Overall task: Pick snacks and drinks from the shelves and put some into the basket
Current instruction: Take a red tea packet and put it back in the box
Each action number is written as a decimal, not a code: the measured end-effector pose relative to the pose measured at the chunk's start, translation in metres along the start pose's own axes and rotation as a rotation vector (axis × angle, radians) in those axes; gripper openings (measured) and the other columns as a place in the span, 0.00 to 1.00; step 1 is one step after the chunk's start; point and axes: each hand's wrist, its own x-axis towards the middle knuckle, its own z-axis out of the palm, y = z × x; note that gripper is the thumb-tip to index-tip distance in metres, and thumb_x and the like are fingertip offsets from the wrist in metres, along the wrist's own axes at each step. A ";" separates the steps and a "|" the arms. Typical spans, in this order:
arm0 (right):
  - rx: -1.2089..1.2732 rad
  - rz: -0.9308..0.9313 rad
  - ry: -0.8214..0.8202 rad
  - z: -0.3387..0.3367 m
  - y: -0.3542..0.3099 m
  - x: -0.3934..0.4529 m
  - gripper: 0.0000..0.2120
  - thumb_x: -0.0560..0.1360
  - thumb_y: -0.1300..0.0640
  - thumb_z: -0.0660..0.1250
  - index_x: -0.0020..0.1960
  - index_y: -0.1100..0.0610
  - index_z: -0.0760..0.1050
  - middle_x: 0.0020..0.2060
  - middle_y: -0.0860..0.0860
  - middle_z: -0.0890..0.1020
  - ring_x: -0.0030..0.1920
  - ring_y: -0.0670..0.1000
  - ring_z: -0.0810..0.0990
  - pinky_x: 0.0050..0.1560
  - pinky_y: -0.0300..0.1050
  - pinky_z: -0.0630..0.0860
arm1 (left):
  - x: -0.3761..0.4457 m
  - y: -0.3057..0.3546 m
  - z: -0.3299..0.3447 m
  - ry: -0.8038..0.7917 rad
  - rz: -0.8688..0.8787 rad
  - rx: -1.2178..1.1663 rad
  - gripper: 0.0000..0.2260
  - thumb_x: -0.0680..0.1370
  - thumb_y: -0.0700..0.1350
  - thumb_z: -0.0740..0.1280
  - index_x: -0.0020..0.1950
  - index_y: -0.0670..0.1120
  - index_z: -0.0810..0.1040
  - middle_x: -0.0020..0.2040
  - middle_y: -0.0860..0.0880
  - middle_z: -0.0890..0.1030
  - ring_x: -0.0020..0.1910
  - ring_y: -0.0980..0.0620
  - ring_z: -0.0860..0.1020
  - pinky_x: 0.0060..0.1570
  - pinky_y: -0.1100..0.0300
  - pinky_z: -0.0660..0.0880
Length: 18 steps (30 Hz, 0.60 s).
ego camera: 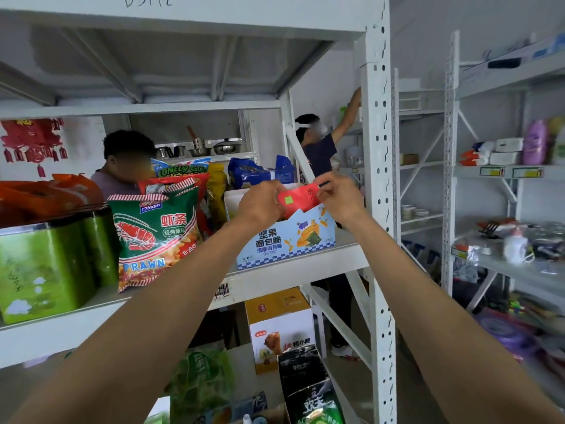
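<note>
Your two bare arms reach up from the bottom of the frame toward the middle shelf [293, 270] of a white metal rack. At arm's length, your left hand [260, 203] and right hand [339, 197] meet on a small red packet [298, 198], each set of fingers curled and pinching one end of it, so the packet hangs level just above the open blue-and-white snack box [284, 240] that stands on the shelf. The packet looks light, thin and soft, likely a foil or plastic wrapper that crinkles and may slip; a pinch at the sealed end should hold it safely, and one hand would probably be enough to carry it down. The basket is not in view, so the drop still lies ahead.

To the left of the box on the same shelf stands a green prawn-cracker bag [153, 237], with green tins [46, 267] beyond it at the shelf's left end. Below, a yellow-and-white carton [281, 325] sits on the lower shelf. Behind the rack, a person [122, 166] bends on the far side, and another person [321, 142] reaches up to a high shelf.
</note>
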 end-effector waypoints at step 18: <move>0.115 -0.135 0.316 0.001 -0.011 -0.037 0.11 0.77 0.65 0.61 0.49 0.60 0.83 0.46 0.52 0.80 0.46 0.50 0.79 0.48 0.40 0.74 | -0.033 0.009 0.002 0.369 0.206 -0.184 0.13 0.78 0.37 0.68 0.61 0.45 0.79 0.60 0.45 0.76 0.40 0.54 0.77 0.53 0.54 0.78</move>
